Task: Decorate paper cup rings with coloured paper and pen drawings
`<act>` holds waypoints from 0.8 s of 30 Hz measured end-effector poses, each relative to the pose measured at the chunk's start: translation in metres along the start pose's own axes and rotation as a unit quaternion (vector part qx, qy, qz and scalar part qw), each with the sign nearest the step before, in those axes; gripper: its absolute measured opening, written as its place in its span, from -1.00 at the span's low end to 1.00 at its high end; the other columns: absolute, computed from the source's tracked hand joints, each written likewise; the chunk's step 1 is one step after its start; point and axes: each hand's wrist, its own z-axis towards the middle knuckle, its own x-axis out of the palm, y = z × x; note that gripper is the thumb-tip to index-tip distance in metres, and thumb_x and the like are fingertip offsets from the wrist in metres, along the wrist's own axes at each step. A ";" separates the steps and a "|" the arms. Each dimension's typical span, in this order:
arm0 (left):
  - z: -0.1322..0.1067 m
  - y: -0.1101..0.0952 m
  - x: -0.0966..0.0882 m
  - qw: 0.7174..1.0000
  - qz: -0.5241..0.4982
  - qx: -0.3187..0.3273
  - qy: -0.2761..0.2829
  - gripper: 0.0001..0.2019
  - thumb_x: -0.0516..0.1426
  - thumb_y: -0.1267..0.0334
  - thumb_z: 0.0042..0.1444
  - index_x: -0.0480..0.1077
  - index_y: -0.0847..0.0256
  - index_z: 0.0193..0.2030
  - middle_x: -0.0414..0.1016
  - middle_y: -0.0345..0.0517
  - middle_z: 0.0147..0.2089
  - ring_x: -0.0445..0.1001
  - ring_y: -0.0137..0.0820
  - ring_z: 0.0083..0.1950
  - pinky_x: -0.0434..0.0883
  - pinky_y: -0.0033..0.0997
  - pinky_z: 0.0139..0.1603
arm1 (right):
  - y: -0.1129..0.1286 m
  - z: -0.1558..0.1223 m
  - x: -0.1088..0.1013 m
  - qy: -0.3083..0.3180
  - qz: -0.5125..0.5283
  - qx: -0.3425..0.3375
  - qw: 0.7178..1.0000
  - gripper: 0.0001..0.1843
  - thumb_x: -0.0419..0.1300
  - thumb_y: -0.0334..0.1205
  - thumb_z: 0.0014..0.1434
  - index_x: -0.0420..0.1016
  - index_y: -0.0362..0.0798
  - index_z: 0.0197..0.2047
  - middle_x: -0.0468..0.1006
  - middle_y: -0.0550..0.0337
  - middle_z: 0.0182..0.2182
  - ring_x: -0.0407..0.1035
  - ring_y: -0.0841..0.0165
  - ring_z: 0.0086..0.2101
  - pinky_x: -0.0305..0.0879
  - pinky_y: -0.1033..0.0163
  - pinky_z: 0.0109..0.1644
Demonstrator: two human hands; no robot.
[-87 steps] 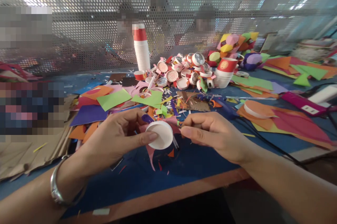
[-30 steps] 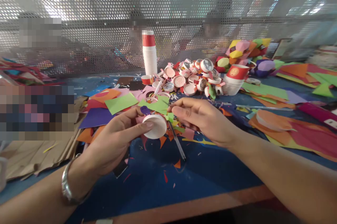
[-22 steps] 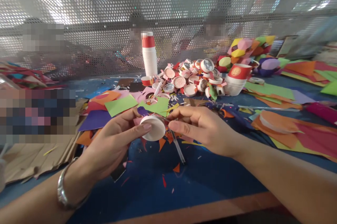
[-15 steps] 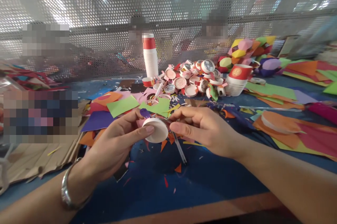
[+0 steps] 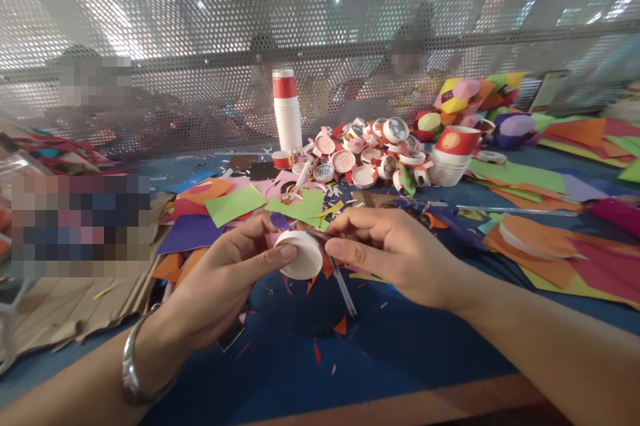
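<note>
My left hand [image 5: 225, 283] grips a small white paper cup [image 5: 301, 255] by its rim, thumb across the round base that faces me. Coloured paper points stick out from around the cup. My right hand [image 5: 395, 249] is closed in a pinch right beside the cup, at its right edge, on something too small to make out. A thin grey stick [image 5: 344, 286] slants down from between the hands toward the blue table [image 5: 380, 346]. A metal bangle is on my left wrist.
Scraps of coloured paper [image 5: 235, 203] litter the table. Behind them lie a heap of cut cup bottoms [image 5: 367, 153], a tall stack of white and red cups [image 5: 287, 109] and a shorter stack [image 5: 447, 156]. Brown cardboard [image 5: 65, 306] lies left. Other people sit behind a perforated metal screen.
The hands have stayed together on the cup. Since 2.9 s ago the pink paper at the cup has been replaced by orange points, and the view has tilted slightly.
</note>
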 end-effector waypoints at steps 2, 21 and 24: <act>0.000 -0.001 0.000 1.000 -0.008 0.002 0.002 -0.81 0.39 0.23 0.11 0.49 0.23 -0.29 0.58 -0.08 -0.28 0.53 -0.35 -0.26 0.50 -0.38 -0.19 | 0.000 0.000 0.000 -0.001 0.002 -0.003 1.000 -0.57 0.29 0.16 0.27 0.55 -0.08 -0.15 0.45 0.23 -0.45 0.25 0.44 -0.45 0.12 0.28 -0.41; -0.003 -0.003 -0.004 0.981 0.163 0.104 -0.002 -0.79 0.39 0.16 0.14 0.50 0.15 -0.18 0.61 -0.21 -0.24 0.52 -0.49 -0.22 0.43 -0.55 -0.17 | -0.007 0.003 0.001 -0.064 0.106 -0.025 0.992 -0.57 0.20 0.14 0.37 0.40 -0.04 -0.34 0.23 0.39 -0.57 0.08 0.55 -0.58 -0.06 0.32 -0.55; -0.003 -0.001 -0.004 0.976 0.185 0.113 0.001 -0.79 0.37 0.14 0.16 0.49 0.13 -0.17 0.58 -0.21 -0.23 0.51 -0.46 -0.20 0.43 -0.49 -0.16 | -0.007 0.001 0.004 -0.057 0.147 -0.009 0.987 -0.60 0.22 0.14 0.36 0.44 -0.03 -0.27 0.22 0.41 -0.58 0.06 0.55 -0.59 -0.09 0.32 -0.56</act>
